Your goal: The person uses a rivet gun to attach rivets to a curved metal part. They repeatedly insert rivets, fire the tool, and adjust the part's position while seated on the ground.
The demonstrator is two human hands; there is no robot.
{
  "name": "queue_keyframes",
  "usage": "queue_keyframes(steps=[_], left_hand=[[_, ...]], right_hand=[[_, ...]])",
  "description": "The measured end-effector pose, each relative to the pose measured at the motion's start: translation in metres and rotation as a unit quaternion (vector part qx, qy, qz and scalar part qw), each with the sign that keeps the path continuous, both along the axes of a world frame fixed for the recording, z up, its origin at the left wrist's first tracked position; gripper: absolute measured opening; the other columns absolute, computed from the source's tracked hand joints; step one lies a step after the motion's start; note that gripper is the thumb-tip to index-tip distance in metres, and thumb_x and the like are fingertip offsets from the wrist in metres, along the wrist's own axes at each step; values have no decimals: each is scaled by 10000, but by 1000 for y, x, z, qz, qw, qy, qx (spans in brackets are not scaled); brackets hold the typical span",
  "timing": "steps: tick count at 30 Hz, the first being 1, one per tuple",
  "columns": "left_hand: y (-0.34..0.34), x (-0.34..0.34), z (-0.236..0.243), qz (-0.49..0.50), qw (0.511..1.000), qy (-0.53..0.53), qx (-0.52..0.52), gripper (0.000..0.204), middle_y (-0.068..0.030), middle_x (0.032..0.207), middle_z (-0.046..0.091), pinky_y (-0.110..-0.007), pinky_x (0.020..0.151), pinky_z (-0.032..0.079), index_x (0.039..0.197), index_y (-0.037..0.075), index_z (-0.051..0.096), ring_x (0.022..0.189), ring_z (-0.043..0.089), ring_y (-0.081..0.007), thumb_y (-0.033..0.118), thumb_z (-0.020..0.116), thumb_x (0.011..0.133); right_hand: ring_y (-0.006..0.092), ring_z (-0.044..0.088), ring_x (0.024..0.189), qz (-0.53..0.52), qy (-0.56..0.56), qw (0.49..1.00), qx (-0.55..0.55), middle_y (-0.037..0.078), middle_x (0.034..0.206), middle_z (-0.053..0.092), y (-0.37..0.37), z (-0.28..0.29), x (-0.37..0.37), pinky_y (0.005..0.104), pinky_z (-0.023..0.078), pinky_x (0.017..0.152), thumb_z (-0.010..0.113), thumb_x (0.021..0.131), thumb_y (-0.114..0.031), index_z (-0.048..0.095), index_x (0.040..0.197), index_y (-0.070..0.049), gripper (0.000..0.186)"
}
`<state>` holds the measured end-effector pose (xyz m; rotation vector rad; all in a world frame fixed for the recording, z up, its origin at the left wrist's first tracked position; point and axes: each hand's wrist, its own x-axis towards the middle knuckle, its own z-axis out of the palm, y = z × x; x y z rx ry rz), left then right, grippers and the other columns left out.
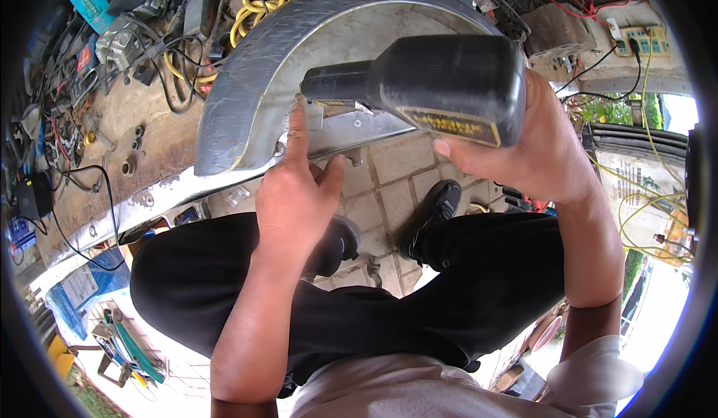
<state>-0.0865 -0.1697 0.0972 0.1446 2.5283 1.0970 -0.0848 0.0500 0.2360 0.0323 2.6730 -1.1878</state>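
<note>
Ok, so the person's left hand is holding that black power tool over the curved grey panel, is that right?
Not quite: it's the right hand that holds the black power tool over the curved grey panel. The head view shows it, with the left hand pointing its index finger close to the tool's narrow end.

Left hand [295, 197]: back up, index finger [298, 132] extended forward, thumb apart. Right hand [540, 156] gripping, thumb pointing left. Knees spread apart.

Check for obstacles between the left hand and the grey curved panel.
Nothing visible: the index finger of the left hand appears to meet the grey curved panel. The black tool in the right hand ends beside that fingertip.
</note>
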Motion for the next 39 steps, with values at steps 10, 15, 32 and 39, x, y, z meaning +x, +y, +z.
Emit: queue_keyframes(steps=[10,15,32,39], left_hand=[[1,-1,5,9,1000,-25,17,816,-73,623,624,-301,631,500,1573,41,289,546,567,-153,182,720,894],[2,4,8,-7,1000,-10,3,761,-97,629,652,-388,619,548,1518,21,394,578,669,-282,249,720,869],[1,6,7,-7,1000,-12,-10,737,-68,580,553,-335,614,489,1539,72,393,522,538,-177,209,714,890],[1,6,7,-6,1000,-11,-15,735,-73,589,569,-342,632,503,1541,91,398,533,558,-185,218,714,889]], right_hand=[[138,603,839,-39,11,996,-80,60,921,673,0,-11,-3,316,504,807,783,724,-138,635,1108,6,436],[84,620,834,-14,39,998,-37,18,922,709,1,-8,-3,271,517,763,808,746,-93,681,1107,-23,390],[112,596,782,-7,-3,1000,-8,34,860,680,3,0,-12,291,508,734,800,715,-162,673,1059,-17,394],[136,577,703,11,14,1000,-18,46,783,636,6,-4,-17,309,498,697,766,720,-184,644,1057,-15,396]])
